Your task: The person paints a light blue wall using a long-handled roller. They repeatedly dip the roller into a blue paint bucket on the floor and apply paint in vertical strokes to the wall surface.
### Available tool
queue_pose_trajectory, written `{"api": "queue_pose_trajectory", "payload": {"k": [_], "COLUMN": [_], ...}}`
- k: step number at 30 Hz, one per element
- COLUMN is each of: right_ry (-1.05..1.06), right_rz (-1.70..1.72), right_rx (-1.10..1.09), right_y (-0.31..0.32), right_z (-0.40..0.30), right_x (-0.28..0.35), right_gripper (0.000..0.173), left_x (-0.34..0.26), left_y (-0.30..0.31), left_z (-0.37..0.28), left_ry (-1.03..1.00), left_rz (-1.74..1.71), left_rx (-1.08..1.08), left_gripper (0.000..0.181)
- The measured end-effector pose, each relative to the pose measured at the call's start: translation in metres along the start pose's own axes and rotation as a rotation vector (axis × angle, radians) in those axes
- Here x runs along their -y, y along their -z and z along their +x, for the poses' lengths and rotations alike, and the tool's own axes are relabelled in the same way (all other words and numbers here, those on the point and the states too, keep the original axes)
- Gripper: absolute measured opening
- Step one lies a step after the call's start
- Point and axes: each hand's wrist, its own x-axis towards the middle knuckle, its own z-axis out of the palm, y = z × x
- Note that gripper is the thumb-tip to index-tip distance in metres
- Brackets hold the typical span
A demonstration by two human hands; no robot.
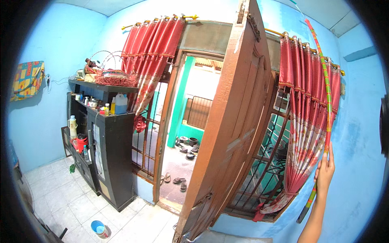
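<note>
My right hand (325,170) grips a long pole (328,91) banded in red, green and yellow, near its dark lower end. Raised steeply, the pole crosses in front of the red curtain (310,82) on the right window. Its upper tip thins to a pale piece near the ceiling, and whatever lies past the picture's top edge is cut off. My left hand is out of view. Left of the pole, a brown wooden door (231,130) stands swung inward, with a barred window (264,158) behind it.
A black cabinet (117,158) holds bottles, a thermos (72,127) and a red jug (82,142). Atop it sits a wicker basket (114,78). A blue-lined bucket (99,229) stands on the tiled floor (133,224). Several sandals (179,180) lie outside the doorway.
</note>
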Motion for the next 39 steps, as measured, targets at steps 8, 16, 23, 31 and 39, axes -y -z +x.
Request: {"api": "queue_pose_trajectory", "payload": {"k": [8,16,23,31,39], "right_ry": [-0.053,-0.078,-0.145,-0.104,0.104], "right_rz": [0.111,0.21,0.211,0.35,0.309], "right_rx": [-0.023,0.131,0.243,0.462,0.789], "right_y": [0.017,0.047,0.02,-0.023,-0.065], "right_z": [-0.11,-0.185,-0.235,-0.31,-0.412], "right_x": [0.053,0.121,0.171,0.199,0.167], "right_gripper": [0.045,0.05,0.051,0.055,0.053], "left_x": [0.101,0.173,0.171,0.064,-0.085], "left_y": [0.004,-0.008,0.047,0.169,0.321], "left_z": [-0.057,-0.088,-0.068,-0.124,-0.311], "left_ry": [0.1,-0.076,-0.035,-0.471,-1.058], "left_rz": [-0.025,-0.025,-0.3,-0.612,-0.833], "left_rx": [-0.056,-0.232,-0.206,-0.372,-0.374], "left_gripper": [0.052,0.051,0.038,0.035,0.04]}}
